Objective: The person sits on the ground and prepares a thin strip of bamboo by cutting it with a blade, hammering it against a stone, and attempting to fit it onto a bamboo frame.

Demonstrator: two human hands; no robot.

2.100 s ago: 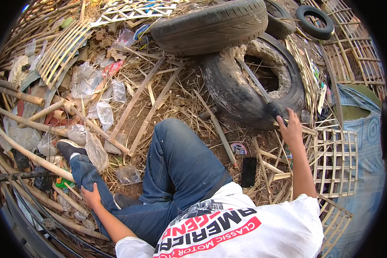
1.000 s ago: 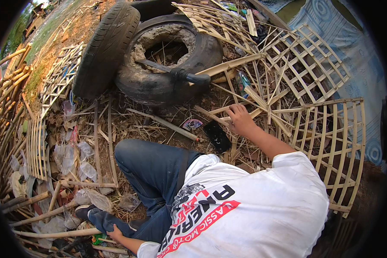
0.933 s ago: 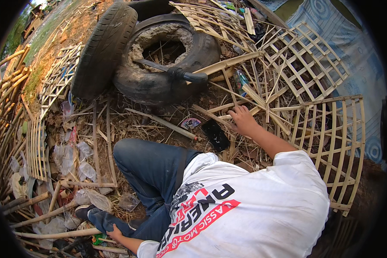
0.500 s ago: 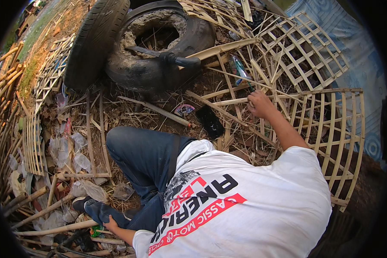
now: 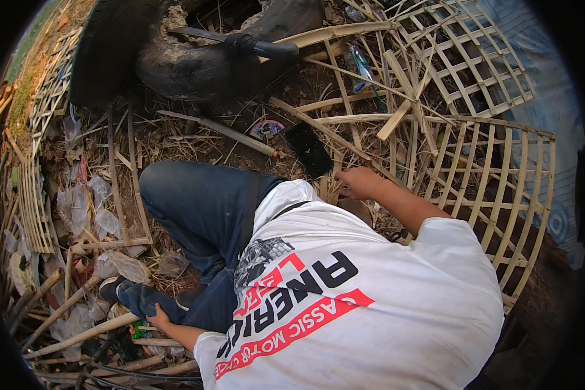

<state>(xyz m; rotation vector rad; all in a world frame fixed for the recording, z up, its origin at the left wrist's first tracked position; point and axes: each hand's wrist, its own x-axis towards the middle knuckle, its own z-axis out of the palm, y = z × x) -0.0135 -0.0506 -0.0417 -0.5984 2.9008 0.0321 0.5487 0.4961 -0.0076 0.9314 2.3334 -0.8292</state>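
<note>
Outdoor ground of dry straw, soil and litter, seen from above a crouching person in a white printed shirt [image 5: 364, 305] and blue jeans [image 5: 201, 208]. Nearest, at lower left, the left hand [image 5: 159, 318] rests beside the dark shoe [image 5: 127, 289], touching a long bamboo pole [image 5: 78, 337]; its fingers are curled, but whether they close on the pole cannot be told. Just beyond the shirt, the right hand [image 5: 357, 183] reaches forward with fingers loosely bent, holding nothing visible, its tips next to a flat black rectangular object [image 5: 309, 151] lying on the straw. Right of it lies one woven bamboo lattice panel [image 5: 500, 188]; a second lattice [image 5: 461, 58] lies farther off, and a third [image 5: 36, 195] lines the left edge among clear plastic bags [image 5: 97, 208]. Loose bamboo slats [image 5: 344, 120] cross the ground between. Farthest stand two black tyres [image 5: 175, 58], one leaning on the other, with a black-handled bar [image 5: 260, 47] across them.
</note>
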